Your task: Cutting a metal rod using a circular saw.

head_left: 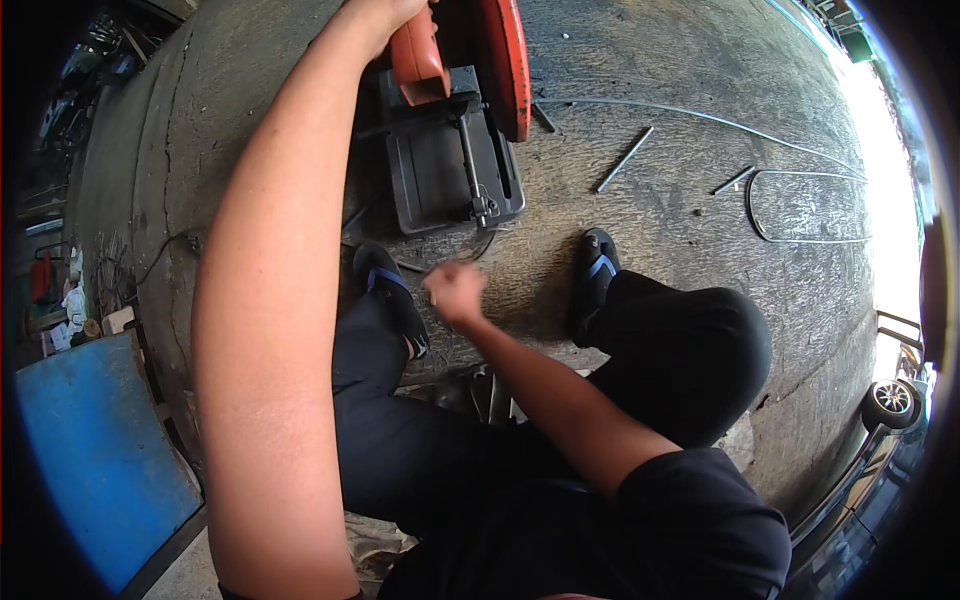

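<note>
At the top edge my left hand (385,14) is closed at the orange handle (416,55) of a chop saw; the picture's edge cuts off most of its fingers. The saw has a red-orange blade guard (508,65) and a dark metal base (425,175) with a clamp screw (468,160) along it. My right hand (455,293) is a closed fist, slightly blurred, above the floor between my feet and just nearer than the base. Whatever it may hold is hidden. A short metal rod (411,266) shows beside it, close to my left sandal (382,275).
Cut metal rods (625,160) lie on the worn floor (680,240) to the right, with a long thin rod (700,113) and a bent rod loop (757,205) farther off. A blue panel (105,450) stands at the left. A car wheel (892,402) shows at the far right.
</note>
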Tool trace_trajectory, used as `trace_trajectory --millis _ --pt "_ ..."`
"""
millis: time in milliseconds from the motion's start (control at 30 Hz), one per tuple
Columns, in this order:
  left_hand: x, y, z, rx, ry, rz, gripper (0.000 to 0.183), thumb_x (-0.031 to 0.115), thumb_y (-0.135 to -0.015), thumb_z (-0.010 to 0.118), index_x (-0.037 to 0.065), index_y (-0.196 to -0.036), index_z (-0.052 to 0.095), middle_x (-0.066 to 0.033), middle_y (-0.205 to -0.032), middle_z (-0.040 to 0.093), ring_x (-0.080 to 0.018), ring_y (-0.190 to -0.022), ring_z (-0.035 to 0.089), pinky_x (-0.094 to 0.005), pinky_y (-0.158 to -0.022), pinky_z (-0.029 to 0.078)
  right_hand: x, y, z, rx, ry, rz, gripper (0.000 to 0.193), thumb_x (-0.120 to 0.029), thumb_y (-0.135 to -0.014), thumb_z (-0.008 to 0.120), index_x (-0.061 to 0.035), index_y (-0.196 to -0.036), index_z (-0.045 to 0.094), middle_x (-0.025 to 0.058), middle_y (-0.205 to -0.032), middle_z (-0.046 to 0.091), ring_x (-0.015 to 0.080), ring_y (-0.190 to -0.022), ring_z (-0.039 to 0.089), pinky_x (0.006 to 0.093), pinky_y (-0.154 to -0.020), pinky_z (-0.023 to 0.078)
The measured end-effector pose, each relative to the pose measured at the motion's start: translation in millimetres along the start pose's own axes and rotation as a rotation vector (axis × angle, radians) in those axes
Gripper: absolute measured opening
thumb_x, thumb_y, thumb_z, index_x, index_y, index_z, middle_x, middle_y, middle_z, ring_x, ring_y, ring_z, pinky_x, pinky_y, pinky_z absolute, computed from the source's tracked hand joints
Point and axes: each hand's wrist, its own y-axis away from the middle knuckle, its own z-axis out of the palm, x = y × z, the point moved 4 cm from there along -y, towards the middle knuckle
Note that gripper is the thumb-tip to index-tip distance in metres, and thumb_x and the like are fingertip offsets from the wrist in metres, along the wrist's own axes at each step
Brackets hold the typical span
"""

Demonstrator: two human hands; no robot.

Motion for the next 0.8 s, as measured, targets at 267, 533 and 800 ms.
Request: trace_trajectory --millis 267,533,800 --pt "-10.1 -4.5 -2.6 -0.022 0.023 -0.003 0.010 0.008 -0.069 0.056 -0.002 -0.070 0.053 -0.0137 -0.061 0.052 -0.0258 -0.049 0.055 -0.0398 -0.042 0.049 28.3 2.8 16.4 0.173 -0.545 0.328 0.076 -0.035 -0.079 0.073 -0.0008 -0.138 0.039 0.0207 -0.120 0.059 0.0284 -0.108 0.057 0.0366 -0.092 0.044" --pt "0.3 -3.4 11.9 -0.036 0.025 0.025 0.010 0.008 -0.069 0.056 -0.002 -0.070 0.053 -0.0136 -0.061 0.053 -0.0258 -0.049 0.055 -0.0397 -0.043 0.049 80.7 -57.2 -41.9 0.532 -0.728 0.183 0.040 -0.009 -0.084 0.060 0.0053 -0.121 0.055 0.0188 -0.098 0.067 0.0307 -0.092 0.063 0.0381 -0.086 0.047" --pt "-9.2 -3.8 -6.7 -0.018 0.017 0.014 0.011 0.009 -0.069 0.056 -0.002 -0.070 0.053 -0.0143 -0.061 0.053 -0.0262 -0.049 0.055 -0.0396 -0.042 0.049 -23.7 34.5 24.2 -0.478 0.329 0.053 0.026 -0.020 -0.073 0.060 -0.0003 -0.088 0.070 0.0207 -0.093 0.068 0.0360 -0.095 0.063 0.0403 -0.090 0.047"
